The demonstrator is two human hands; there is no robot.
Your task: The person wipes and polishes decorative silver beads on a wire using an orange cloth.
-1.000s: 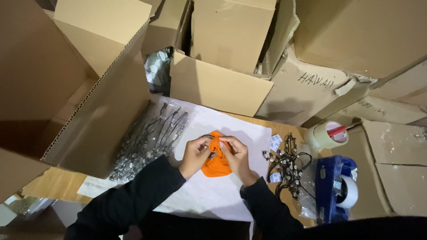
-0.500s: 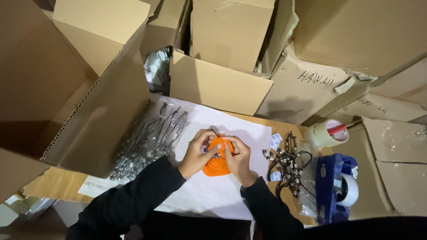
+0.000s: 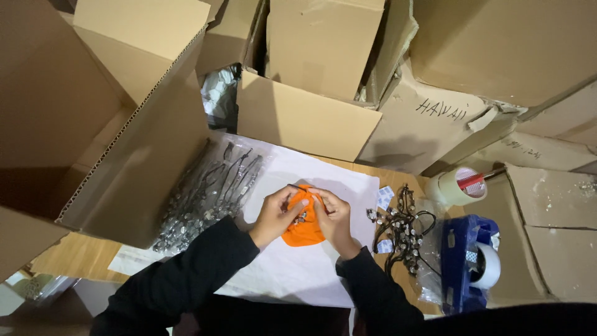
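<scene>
Setting: cardboard cartons (image 3: 311, 43) crowd the wooden tabletop (image 3: 74, 258) on three sides; a white paper sheet (image 3: 298, 274) covers the middle of it
Left hand (image 3: 273, 214): curled, fingertips closed on the left edge of a small orange fabric pouch (image 3: 303, 231); black sleeve down to the wrist
Right hand (image 3: 334, 218): curled likewise, fingertips pinching the pouch's upper right edge; both thumbs meet near the pouch's top, where a small beaded or metal bit shows between them, too small to tell what it is
Pouch position: lies flat on the white sheet, directly between the two hands and touching both; its long axis runs away from the person toward the cartons, the wider bottom end toward the person; neither hand is clearly nearer, each holding its own side
Left of the hands: a heap of clear plastic bags of dark cords with silvery beads (image 3: 208, 196), lying just beside the large open carton flap (image 3: 137, 155)
Right of the hands: a loose tangle of dark beaded cords (image 3: 401, 230), near the right wrist; small white and blue packets (image 3: 385, 198) beside it
Farther right: a roll of clear packing tape (image 3: 454, 185); a blue tape dispenser (image 3: 469, 261) with a white roll, well apart from the pouch
</scene>
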